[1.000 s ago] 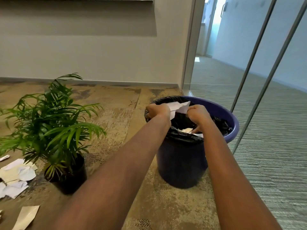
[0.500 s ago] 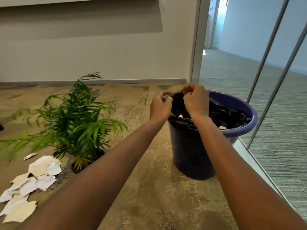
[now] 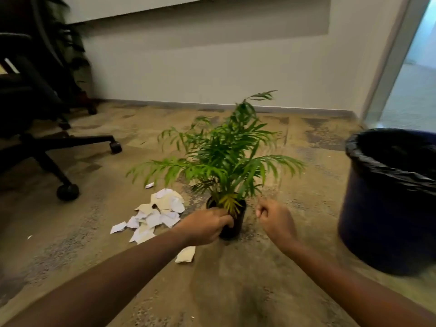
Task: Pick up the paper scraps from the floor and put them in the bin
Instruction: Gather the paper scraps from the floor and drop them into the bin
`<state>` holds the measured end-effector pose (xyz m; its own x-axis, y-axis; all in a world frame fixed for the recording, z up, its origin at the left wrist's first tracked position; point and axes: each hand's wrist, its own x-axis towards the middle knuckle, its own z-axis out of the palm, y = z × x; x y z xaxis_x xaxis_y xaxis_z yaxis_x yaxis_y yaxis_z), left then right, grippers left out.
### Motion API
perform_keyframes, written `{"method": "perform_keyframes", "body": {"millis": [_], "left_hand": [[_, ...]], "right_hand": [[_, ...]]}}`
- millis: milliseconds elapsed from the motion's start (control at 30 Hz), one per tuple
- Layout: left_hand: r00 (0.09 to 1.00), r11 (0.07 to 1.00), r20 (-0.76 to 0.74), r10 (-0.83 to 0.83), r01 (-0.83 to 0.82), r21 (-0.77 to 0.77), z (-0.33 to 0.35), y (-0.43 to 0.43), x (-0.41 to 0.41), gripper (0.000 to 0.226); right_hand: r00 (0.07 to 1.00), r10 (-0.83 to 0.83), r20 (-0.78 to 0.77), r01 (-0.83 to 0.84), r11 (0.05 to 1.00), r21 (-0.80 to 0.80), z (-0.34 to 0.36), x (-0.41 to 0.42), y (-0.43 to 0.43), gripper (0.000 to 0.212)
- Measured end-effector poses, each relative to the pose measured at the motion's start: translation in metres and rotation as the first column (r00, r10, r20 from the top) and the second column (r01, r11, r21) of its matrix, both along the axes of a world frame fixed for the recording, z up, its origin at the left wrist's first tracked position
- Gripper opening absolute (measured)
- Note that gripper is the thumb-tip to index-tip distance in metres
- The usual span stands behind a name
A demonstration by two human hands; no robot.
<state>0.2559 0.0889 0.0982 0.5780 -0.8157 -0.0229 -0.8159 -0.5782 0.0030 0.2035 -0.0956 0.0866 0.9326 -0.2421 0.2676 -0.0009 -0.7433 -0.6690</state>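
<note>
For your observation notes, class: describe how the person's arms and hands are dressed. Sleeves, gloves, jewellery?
Both forearms are bare right up to the frame's edge, with no sleeve in view. The left hand and right hand wear no gloves, and no watch, ring or bracelet shows.

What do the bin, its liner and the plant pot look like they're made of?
The bin looks like smooth, dark blue moulded plastic, going by its even, slightly glossy wall. Its liner seems to be thin black plastic film: it crinkles and bunches over the rim. The plant pot is small, black and matte, probably plastic, though it is partly hidden by the left hand.
</note>
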Motion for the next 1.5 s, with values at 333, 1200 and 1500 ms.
{"method": "perform_keyframes", "body": {"millis": [333, 1200, 1500], "left_hand": [[0.808, 0.781, -0.111, 0.578, -0.509, 0.362, -0.09, 0.146, 0.031, 0.073], [0.575, 0.475, -0.358, 0.735, -0.814, -0.333, -0.144, 0.206, 0.122, 0.022], [0.251, 0.209, -0.541, 0.803, -0.968, -0.139, -0.168, 0.22, 0.16, 0.074]], "right_hand": [[0.836, 0.195, -0.513, -0.235, 0.972, -0.013, -0.084, 0.042, 0.113, 0.026], [0.799, 0.267, -0.539, -0.229, 0.964, 0.137, -0.144, 0.143, 0.18, 0.054], [0.892, 0.346, -0.29, -0.379, 0.923, -0.066, -0.14, 0.206, 0.2, 0.037]]}}
